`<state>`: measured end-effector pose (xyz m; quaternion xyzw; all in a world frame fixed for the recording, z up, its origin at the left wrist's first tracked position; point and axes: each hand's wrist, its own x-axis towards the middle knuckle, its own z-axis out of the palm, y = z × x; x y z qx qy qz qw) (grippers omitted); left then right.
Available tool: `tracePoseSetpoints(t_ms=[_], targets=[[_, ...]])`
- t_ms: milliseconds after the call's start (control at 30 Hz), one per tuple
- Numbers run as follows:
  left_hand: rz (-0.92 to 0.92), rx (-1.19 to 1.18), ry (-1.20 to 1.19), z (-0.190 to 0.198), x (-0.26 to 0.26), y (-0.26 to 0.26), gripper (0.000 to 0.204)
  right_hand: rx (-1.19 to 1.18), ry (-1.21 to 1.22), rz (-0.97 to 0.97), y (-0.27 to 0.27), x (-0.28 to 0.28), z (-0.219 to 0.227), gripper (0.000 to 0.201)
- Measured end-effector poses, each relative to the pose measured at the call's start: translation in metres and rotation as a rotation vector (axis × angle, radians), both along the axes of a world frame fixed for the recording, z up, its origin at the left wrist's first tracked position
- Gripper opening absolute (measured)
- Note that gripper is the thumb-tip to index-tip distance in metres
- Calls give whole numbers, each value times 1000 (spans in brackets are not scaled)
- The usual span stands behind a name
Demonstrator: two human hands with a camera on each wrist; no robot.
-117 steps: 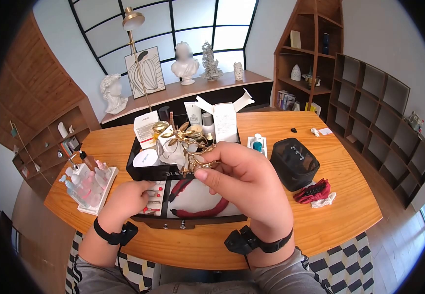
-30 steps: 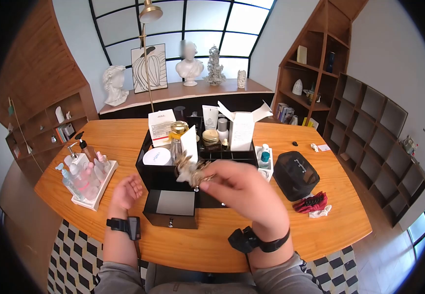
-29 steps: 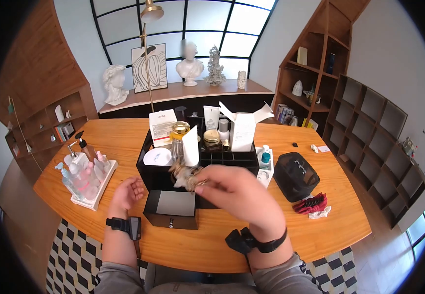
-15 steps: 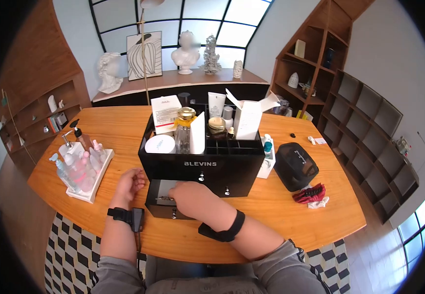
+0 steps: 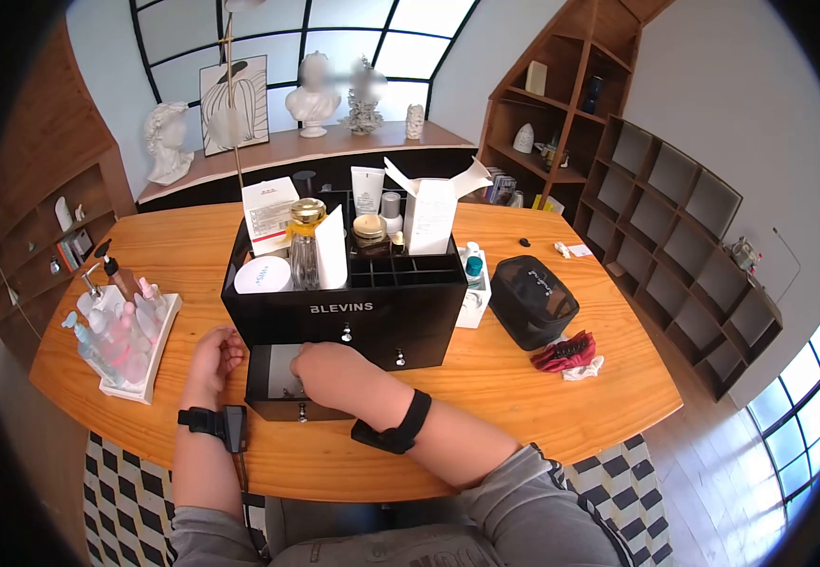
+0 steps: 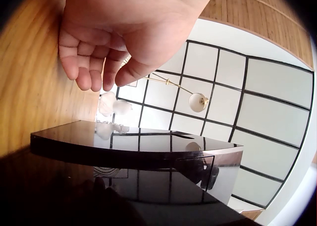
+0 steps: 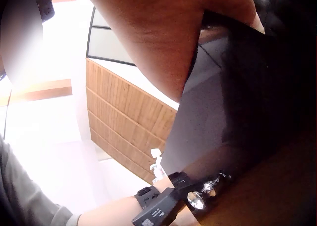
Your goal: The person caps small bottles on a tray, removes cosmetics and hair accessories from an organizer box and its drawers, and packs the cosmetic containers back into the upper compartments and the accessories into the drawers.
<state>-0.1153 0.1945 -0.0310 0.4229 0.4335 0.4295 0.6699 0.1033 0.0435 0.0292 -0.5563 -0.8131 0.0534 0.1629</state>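
A black organizer [image 5: 391,326] lettered BLEVINS stands on the table with its lower left drawer [image 5: 273,409] pulled out. My right hand [image 5: 323,376] reaches down into that drawer, its back upward and its fingers hidden. Beside it on the drawer's floor shows a small bit of metallic jewelry [image 5: 289,391]; I cannot tell whether the fingers hold it. In the right wrist view the drawer's dark front with its crystal knob [image 7: 195,200] lies below the hand. My left hand [image 5: 216,357] rests near the drawer's left side, fingers loosely curled with nothing in them; it also shows in the left wrist view [image 6: 119,33].
Bottles, jars and a flapped white box [image 5: 431,217] fill the organizer's top. On the left stands a white tray [image 5: 152,364] of pump bottles. To the right are a white holder [image 5: 472,307], a black mesh case [image 5: 535,307] and a dark red hair clip [image 5: 564,352].
My right hand has lowered the gold and white jewelry piece from above the organizer into the drawer. The wide drawer seen earliest is shut and the small left one is out. The head view has shifted.
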Motion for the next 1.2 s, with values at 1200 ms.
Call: tracePoseSetpoints(t_ms=[1200], targets=[[12, 13, 47, -7, 0, 9, 13, -116, -55, 80, -71, 23, 72, 21]])
